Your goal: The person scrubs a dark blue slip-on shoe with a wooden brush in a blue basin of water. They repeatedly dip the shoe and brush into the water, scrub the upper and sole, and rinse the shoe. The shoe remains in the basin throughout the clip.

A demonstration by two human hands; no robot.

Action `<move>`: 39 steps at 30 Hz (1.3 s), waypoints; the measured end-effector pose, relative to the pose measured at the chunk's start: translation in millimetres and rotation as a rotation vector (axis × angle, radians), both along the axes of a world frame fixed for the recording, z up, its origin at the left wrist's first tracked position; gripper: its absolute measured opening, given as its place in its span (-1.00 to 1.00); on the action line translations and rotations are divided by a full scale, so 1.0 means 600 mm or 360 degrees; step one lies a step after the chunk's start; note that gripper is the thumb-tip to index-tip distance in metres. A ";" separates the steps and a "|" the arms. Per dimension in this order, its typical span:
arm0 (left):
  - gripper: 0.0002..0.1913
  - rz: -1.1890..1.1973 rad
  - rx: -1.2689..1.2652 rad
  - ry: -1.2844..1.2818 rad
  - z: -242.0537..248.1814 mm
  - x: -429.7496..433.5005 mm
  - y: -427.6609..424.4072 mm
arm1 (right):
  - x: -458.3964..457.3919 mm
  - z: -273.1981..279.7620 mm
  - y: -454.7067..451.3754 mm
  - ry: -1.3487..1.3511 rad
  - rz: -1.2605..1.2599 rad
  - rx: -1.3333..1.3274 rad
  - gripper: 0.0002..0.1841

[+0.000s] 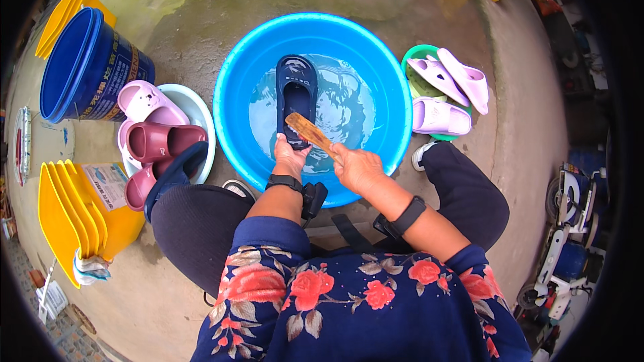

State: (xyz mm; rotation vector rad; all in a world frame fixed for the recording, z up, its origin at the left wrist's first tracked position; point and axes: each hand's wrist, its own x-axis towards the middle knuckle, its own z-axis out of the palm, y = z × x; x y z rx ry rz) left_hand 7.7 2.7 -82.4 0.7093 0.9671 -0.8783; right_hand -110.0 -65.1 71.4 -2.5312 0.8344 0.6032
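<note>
A large blue plastic basin [234, 110] with shallow water [347, 105] stands before me. Over the water, my left hand [290, 153] grips the heel end of a dark slide sandal [297, 78], its toe pointing away from me. My right hand [356, 167] is closed around the handle of a wooden brush [313, 130]. The brush lies slantwise across the sandal's heel area, and a little of its reddish bristles shows beneath the wood. Most of the bristle side is hidden.
Left of the basin, a pale bowl [205, 161] holds pink and maroon slides [148, 136]. Behind it stands a blue bucket [95, 70], with stacked yellow containers [95, 211] nearer me. On the right, lilac slides [443, 115] rest on a green basin [421, 51]. A scooter [558, 246] is farther right.
</note>
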 end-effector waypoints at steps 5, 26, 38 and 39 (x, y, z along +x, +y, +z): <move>-0.58 -0.0071 0.0149 -0.0151 -0.006 0.001 -0.013 | -0.022 -0.025 -0.016 -0.0179 0.0039 -0.0268 -0.56; -0.45 -0.0141 0.0053 -0.0089 -0.013 0.008 -0.009 | -0.042 -0.001 -0.060 -0.0153 -0.0425 0.0000 -0.61; -0.53 -0.0025 0.0051 -0.0083 -0.032 0.012 0.002 | 0.024 0.006 -0.035 -0.0037 -0.0302 0.0367 -0.65; -0.56 -0.0041 0.0068 -0.0039 -0.038 0.012 0.000 | 0.014 0.017 -0.044 0.0043 -0.0265 0.0354 -0.65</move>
